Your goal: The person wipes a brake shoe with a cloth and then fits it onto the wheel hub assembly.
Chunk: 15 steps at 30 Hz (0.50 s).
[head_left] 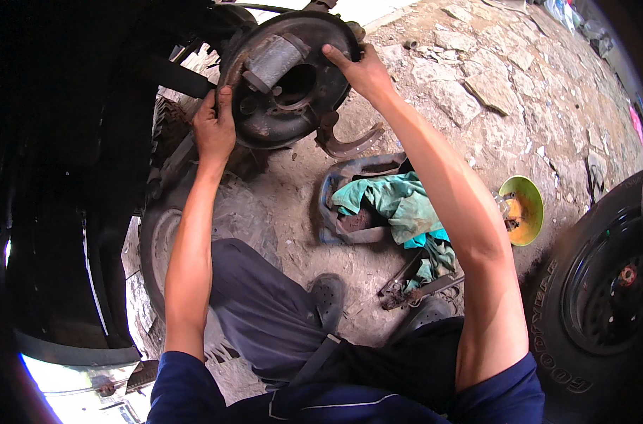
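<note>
- Well, at the far left I have a dark vehicle body (pixel 60 184) filling the frame from top to near bottom.
- Left of upper centre, my left hand (pixel 214 131) is closed around the lower left rim of a drum-brake backing plate (pixel 325 81), thumb on its face.
- That round black plate is at top centre, tilted, with a grey cylindrical part (pixel 275 63) at its upper left and a hole beside it.
- Just below its lower right edge I see a curved brake shoe (pixel 351 146).
- My right hand (pixel 369 74) grips the plate's right rim, thumb across the front.
- Around centre, a plastic container (pixel 326 212) holds green rags (pixel 399 201).
- Right of centre, I see a lime-green bowl (pixel 538 201).
- At the lower right edge I've got a tyred wheel (pixel 583 290).
</note>
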Tool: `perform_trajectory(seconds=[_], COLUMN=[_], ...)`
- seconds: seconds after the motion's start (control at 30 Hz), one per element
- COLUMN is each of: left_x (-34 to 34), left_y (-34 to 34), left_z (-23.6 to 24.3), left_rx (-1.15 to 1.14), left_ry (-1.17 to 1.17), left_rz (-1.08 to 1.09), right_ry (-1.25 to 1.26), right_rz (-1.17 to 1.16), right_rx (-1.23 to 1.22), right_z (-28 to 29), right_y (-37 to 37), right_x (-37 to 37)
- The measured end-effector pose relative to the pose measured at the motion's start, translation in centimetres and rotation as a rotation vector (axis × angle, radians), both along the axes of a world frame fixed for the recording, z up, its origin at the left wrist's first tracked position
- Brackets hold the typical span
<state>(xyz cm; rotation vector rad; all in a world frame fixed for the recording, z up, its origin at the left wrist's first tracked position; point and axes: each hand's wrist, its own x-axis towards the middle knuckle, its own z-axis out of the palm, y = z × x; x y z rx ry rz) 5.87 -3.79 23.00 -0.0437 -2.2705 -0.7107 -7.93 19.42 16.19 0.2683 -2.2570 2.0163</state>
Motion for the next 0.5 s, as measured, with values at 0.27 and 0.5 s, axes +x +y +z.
perform_trajectory(seconds=[0.27, 0.5], left_x=[-0.20, -0.42], left_y=[0.42, 0.87], left_z=[-0.46, -0.42], left_rx=[-0.024, -0.010], left_ry=[0.050, 0.087], left_rz=[0.061, 0.020], right_ry=[-0.012, 0.018], right_rz=[-0.030, -0.032], right_rx=[0.024, 0.037], right_z=[0.26, -0.06], right_y=[-0.15, -0.20], right_x=[0.64, 0.31])
